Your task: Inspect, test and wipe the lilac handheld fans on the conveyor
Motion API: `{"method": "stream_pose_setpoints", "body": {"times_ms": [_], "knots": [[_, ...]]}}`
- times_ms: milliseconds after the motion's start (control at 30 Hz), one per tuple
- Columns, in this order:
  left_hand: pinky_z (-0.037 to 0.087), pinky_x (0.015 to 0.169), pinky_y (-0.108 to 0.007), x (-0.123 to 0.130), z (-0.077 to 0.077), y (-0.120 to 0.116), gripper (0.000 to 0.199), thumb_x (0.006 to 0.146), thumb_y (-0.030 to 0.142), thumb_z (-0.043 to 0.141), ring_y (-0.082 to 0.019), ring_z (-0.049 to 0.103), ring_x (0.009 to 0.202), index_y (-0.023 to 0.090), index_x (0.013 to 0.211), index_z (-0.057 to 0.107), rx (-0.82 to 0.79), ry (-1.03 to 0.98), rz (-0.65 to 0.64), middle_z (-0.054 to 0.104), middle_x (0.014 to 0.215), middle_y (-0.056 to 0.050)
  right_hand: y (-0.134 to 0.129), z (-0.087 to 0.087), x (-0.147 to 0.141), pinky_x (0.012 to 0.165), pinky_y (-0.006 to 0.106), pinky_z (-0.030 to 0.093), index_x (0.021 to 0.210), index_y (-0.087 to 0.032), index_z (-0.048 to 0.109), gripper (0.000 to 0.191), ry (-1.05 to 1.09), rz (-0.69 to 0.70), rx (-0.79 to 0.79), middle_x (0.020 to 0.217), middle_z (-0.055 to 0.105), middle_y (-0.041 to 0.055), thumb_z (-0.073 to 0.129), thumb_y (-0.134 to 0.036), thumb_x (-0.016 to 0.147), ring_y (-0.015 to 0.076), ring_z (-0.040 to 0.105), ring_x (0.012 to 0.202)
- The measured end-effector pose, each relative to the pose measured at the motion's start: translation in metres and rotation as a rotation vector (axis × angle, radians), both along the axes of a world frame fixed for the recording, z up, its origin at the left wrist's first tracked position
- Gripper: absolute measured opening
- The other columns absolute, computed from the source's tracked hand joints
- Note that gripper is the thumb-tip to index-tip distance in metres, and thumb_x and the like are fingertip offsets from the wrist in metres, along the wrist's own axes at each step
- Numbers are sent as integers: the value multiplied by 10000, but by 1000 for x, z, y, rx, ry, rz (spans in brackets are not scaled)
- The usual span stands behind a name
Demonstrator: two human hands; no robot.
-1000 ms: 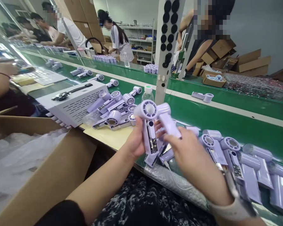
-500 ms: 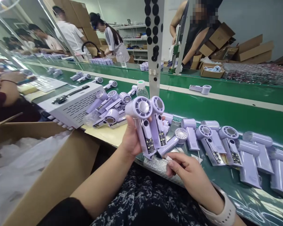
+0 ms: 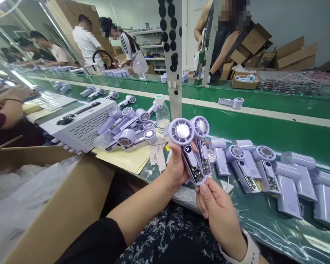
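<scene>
My left hand (image 3: 177,167) is wrapped round two lilac handheld fans held upright side by side. The nearer fan (image 3: 191,161) has a round grille, a bare circuit board in its handle and a lit number on its small display. Behind it and to the right, the second fan (image 3: 205,156) also shows its board. Just under the nearer fan's base, my right hand (image 3: 216,205) is closed in a pinch on a small white plug-like piece, mostly hidden by the fingers. Another fan's ribbed head (image 3: 211,156) shows behind the held pair.
On the right stand rows of lilac fans (image 3: 243,170). Left lie a pile of fans (image 3: 126,137), a water bottle (image 3: 162,115) and a grey vented box (image 3: 81,123). An open carton (image 3: 57,205) with plastic bags sits low left. Co-workers stand across the green conveyor (image 3: 264,119).
My left hand has moved right and slightly down with both fans. My right hand's fingertips have come up to the nearer fan's base. That fan's display, dark before, now shows a lit number.
</scene>
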State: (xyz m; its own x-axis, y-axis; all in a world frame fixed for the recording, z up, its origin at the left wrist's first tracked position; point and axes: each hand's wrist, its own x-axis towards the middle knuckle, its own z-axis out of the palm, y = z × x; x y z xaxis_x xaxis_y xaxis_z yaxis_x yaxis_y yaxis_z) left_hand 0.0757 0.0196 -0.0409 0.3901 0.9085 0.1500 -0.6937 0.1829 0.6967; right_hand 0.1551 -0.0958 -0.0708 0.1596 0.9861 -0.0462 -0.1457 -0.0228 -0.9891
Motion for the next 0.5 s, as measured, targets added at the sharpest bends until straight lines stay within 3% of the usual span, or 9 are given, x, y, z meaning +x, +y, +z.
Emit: {"method": "stream_pose_setpoints", "body": {"times_ms": [100,200,267,367,500], "knots": [[621,866,-439,-4,2,1,753,539,928,658,-344,722,1043,178,610,648,-16,-27,4,772,965,-117,3,3,7,668,272,444,802,-213,589,375,-172,132,111,735,591,15,492,-487,1039,164,551,706],[622,851,-392,-14,6,3,712,606,893,660,-290,728,1016,181,612,643,-119,-129,3,767,1045,-93,6,5,10,850,300,454,821,-222,599,326,-277,126,230,975,635,55,493,-440,1039,206,580,942],[619,850,-369,-21,8,5,686,622,868,681,-270,729,1013,183,618,642,-155,-175,-18,763,1073,-82,7,2,8,808,288,456,808,-224,593,335,-268,69,192,934,643,45,493,-444,1040,199,589,903],[618,870,-400,-28,8,5,696,577,866,713,-304,723,1047,174,610,640,-115,-160,-33,758,1086,-96,9,-3,6,645,271,419,776,-218,597,391,-215,28,66,683,586,-1,509,-503,1029,164,546,670],[622,868,-439,-31,3,3,722,534,881,719,-341,718,1060,167,598,633,-66,-116,-7,760,1049,-112,13,-6,9,531,268,357,735,-203,590,477,-83,150,-17,492,445,-55,543,-608,982,128,440,487]]}}
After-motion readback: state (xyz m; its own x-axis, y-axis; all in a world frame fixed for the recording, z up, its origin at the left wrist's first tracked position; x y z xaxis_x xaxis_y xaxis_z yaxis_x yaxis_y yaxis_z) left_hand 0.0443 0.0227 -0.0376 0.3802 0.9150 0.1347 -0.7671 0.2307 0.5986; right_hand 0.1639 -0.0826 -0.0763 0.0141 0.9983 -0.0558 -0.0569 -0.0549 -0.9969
